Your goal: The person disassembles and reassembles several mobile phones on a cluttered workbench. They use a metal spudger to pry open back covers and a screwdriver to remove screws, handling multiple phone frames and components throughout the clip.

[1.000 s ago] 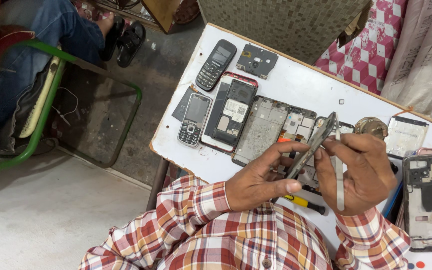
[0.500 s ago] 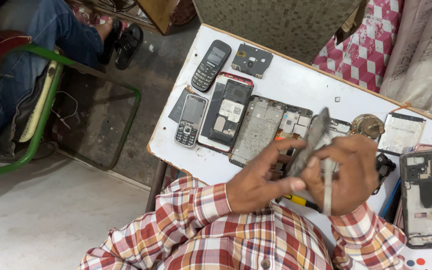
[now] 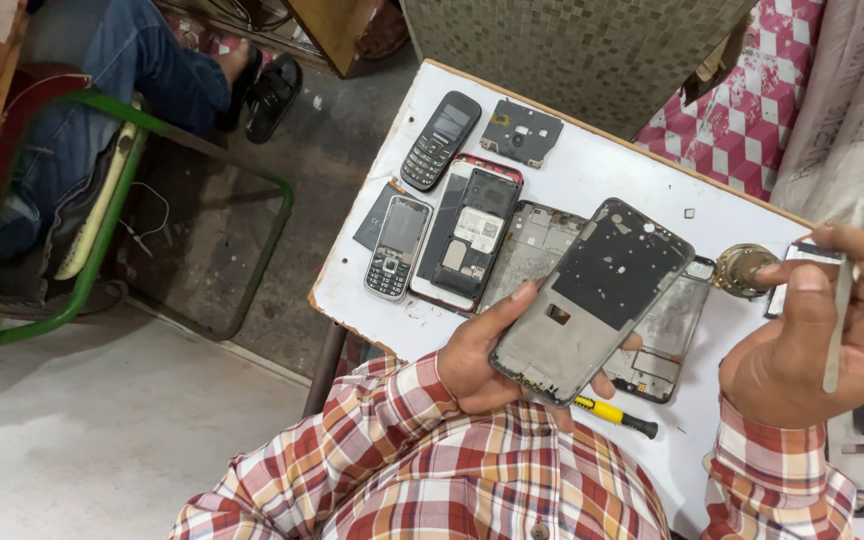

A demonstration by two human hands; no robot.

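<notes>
Hands have drawn apart over the white table (image 3: 592,180): the left hand (image 3: 487,355) now grips the phone frame (image 3: 592,300) alone, its open inner face turned up, while the right hand (image 3: 822,330) has lifted away, clenched on metal tweezers (image 3: 836,320). Beside the frame, opened phones (image 3: 472,235) lie on the table; no tray or box shows.

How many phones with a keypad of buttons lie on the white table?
2: a black keypad phone near the table's far edge, and a silver keypad phone nearer its left edge.
</notes>
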